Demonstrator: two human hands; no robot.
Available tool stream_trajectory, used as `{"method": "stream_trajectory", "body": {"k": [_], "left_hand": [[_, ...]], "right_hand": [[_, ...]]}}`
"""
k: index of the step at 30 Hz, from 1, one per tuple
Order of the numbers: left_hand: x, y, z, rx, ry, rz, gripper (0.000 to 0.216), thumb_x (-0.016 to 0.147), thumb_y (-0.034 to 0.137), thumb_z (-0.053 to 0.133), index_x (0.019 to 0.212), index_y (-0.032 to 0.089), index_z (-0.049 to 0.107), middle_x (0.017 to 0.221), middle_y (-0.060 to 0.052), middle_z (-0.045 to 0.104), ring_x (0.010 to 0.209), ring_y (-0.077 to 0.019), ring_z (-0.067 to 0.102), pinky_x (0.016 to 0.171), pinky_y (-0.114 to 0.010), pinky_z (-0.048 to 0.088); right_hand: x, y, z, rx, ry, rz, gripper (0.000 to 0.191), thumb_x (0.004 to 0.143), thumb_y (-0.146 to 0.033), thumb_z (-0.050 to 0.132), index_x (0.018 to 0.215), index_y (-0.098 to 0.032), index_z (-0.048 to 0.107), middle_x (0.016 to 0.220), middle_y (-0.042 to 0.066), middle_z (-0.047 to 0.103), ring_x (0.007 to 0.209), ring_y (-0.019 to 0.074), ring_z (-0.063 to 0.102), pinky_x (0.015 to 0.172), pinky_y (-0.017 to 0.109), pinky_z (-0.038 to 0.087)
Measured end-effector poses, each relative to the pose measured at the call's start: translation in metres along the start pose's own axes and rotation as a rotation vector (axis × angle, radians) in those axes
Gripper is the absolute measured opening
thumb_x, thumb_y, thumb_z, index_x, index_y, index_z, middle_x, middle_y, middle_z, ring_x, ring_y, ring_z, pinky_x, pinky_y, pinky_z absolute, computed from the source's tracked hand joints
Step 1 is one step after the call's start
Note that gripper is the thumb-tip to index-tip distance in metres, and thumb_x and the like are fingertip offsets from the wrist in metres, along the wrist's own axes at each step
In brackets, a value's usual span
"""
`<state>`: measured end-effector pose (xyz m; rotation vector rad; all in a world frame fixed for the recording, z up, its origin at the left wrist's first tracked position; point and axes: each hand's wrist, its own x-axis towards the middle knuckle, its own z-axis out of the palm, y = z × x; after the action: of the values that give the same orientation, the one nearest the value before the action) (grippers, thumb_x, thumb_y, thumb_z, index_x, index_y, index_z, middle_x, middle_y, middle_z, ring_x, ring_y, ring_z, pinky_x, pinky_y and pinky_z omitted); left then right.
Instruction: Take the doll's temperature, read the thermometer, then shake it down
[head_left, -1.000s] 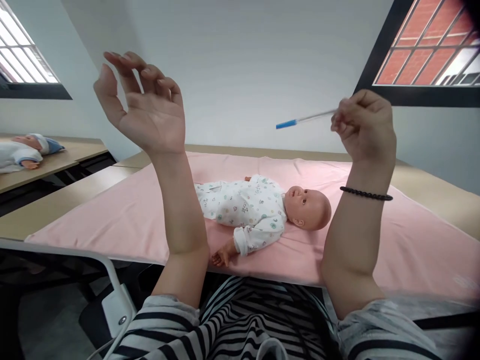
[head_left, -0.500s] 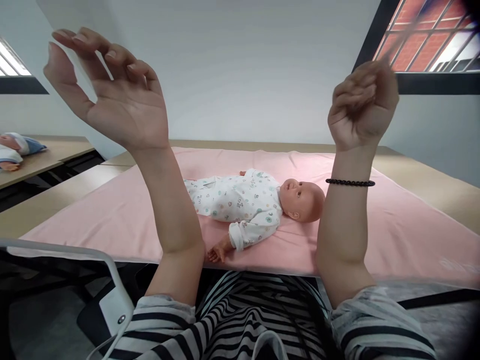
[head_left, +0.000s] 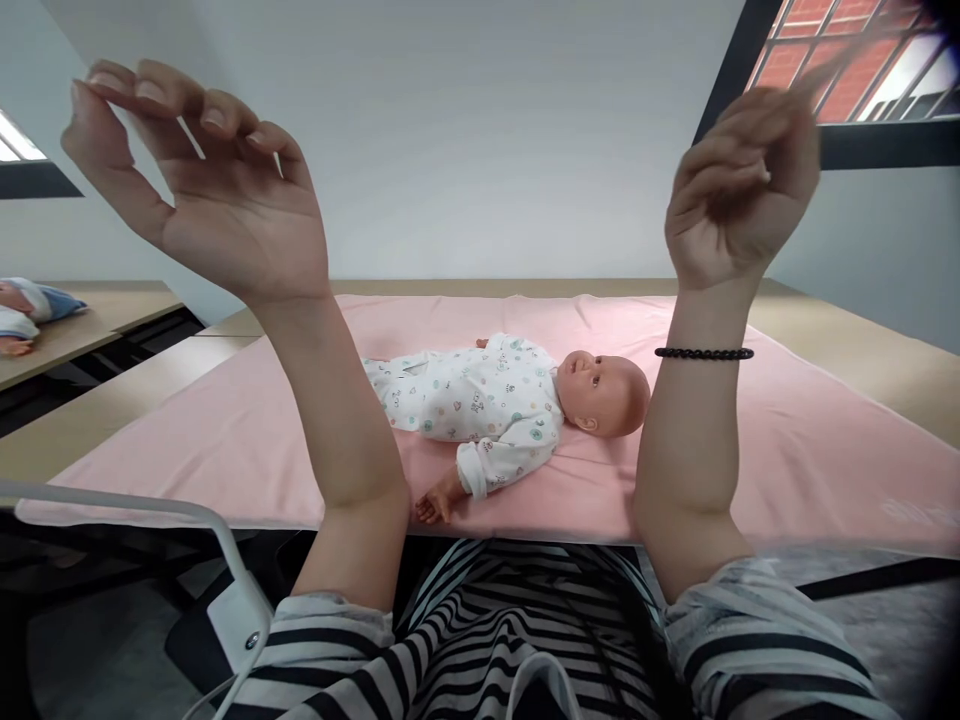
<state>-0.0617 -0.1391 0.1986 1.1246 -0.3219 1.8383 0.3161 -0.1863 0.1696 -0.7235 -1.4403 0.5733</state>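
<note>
My left hand (head_left: 225,190) is raised at the upper left, palm toward me. Its fingers are loosely bent and a little apart, with the thumb tip close to the index fingertip and nothing visible in it. At the upper right I hold up my right hand (head_left: 739,190), its fingers curled in. A pale blurred streak (head_left: 847,70) runs up from its fingertips; I cannot tell what it is. Between my forearms a baby doll (head_left: 487,395) in a white patterned suit lies on its back, head to the right. Neither hand touches it.
A pink sheet (head_left: 795,440) covers much of the wooden table (head_left: 847,325). Another doll (head_left: 22,310) with blue and white clothing lies on a table at the far left. A grey metal rail (head_left: 150,502) stands at the lower left. Barred windows (head_left: 825,60) are in the wall.
My left hand has shifted slightly left, and its thumb tip is closer to the index finger. My right hand has turned a little and moved slightly right. The doll lies as before.
</note>
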Motion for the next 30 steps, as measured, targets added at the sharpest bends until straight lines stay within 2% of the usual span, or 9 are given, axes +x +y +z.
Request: {"method": "stream_trajectory", "body": {"k": [3,6,10,12,14,17,20,25,30], "left_hand": [[-0.009,-0.008,0.018,0.107,-0.019,-0.023,0.050,0.115,0.044,-0.004,0.101,0.028,0.041,0.092,0.005,0.053,0.081,-0.0101,0.058,0.081,-0.023,0.052],[-0.009,-0.027,0.020,0.263,-0.092,0.010,0.033,0.115,0.027,0.017,0.092,0.025,0.041,0.090,0.003,0.048,0.077,-0.0100,0.054,0.073,-0.023,0.052],[-0.005,-0.071,0.008,0.636,-0.234,0.190,0.015,0.092,0.011,0.052,0.080,0.020,0.055,0.079,-0.001,0.050,0.073,-0.0125,0.052,0.066,-0.027,0.043],[-0.008,-0.094,0.005,0.932,-0.268,0.233,0.014,0.083,0.015,0.065,0.073,0.021,0.057,0.072,0.001,0.054,0.071,-0.0120,0.051,0.066,-0.028,0.040],[-0.016,-0.112,0.007,1.209,-0.394,0.067,0.019,0.086,0.029,0.071,0.073,0.022,0.059,0.078,0.001,0.062,0.074,-0.0126,0.053,0.070,-0.029,0.043],[-0.033,-0.133,0.011,1.430,-0.879,-0.514,0.023,0.089,0.046,0.068,0.086,0.023,0.067,0.099,-0.002,0.072,0.086,-0.0171,0.062,0.080,-0.034,0.049],[-0.049,-0.156,0.010,1.457,-1.335,-1.043,0.035,0.083,0.054,0.070,0.103,0.025,0.072,0.122,-0.005,0.073,0.098,-0.0232,0.067,0.084,-0.037,0.051],[-0.064,-0.189,0.003,1.425,-1.527,-1.138,0.046,0.079,0.060,0.068,0.113,0.029,0.072,0.134,-0.007,0.069,0.109,-0.0274,0.065,0.085,-0.038,0.049],[-0.068,-0.190,0.007,1.328,-1.617,-1.149,0.033,0.081,0.052,0.064,0.097,0.023,0.066,0.107,-0.007,0.071,0.087,-0.0228,0.061,0.073,-0.036,0.043]], "right_hand": [[-0.012,-0.001,0.009,0.042,-0.052,0.041,0.071,0.049,-0.074,0.087,0.116,-0.060,0.070,0.087,0.000,0.075,0.132,0.0448,0.057,0.084,0.068,0.059],[-0.020,0.001,0.013,0.057,-0.059,0.051,0.075,0.046,-0.075,0.085,0.118,-0.061,0.069,0.088,-0.001,0.075,0.135,0.0445,0.055,0.086,0.068,0.057],[-0.022,0.005,0.010,0.074,-0.071,0.050,0.072,0.044,-0.075,0.083,0.113,-0.060,0.069,0.087,-0.001,0.075,0.140,0.0436,0.050,0.090,0.069,0.055],[-0.017,0.007,0.008,0.077,-0.079,0.048,0.068,0.044,-0.073,0.083,0.109,-0.060,0.070,0.087,-0.001,0.075,0.143,0.0429,0.047,0.093,0.070,0.053],[-0.007,0.010,0.004,0.075,-0.082,0.043,0.060,0.046,-0.071,0.085,0.103,-0.059,0.070,0.086,-0.001,0.075,0.145,0.0416,0.044,0.096,0.069,0.052],[0.012,0.016,-0.007,0.055,-0.040,0.019,0.041,0.054,-0.066,0.090,0.088,-0.053,0.070,0.085,-0.002,0.074,0.138,0.0389,0.050,0.102,0.064,0.052],[0.026,0.032,-0.030,0.058,0.093,-0.020,0.035,0.065,-0.056,0.097,0.080,-0.037,0.072,0.086,-0.001,0.073,0.106,0.0292,0.065,0.107,0.052,0.055],[0.031,0.086,-0.085,0.031,0.261,0.098,0.030,0.077,-0.031,0.098,0.077,-0.023,0.069,0.072,-0.002,0.068,0.079,0.0158,0.066,0.087,0.033,0.060],[0.026,0.141,-0.105,0.000,0.330,0.457,0.040,0.059,-0.012,0.103,0.066,-0.019,0.065,0.068,0.003,0.069,0.076,0.0171,0.069,0.084,0.032,0.062]]}}
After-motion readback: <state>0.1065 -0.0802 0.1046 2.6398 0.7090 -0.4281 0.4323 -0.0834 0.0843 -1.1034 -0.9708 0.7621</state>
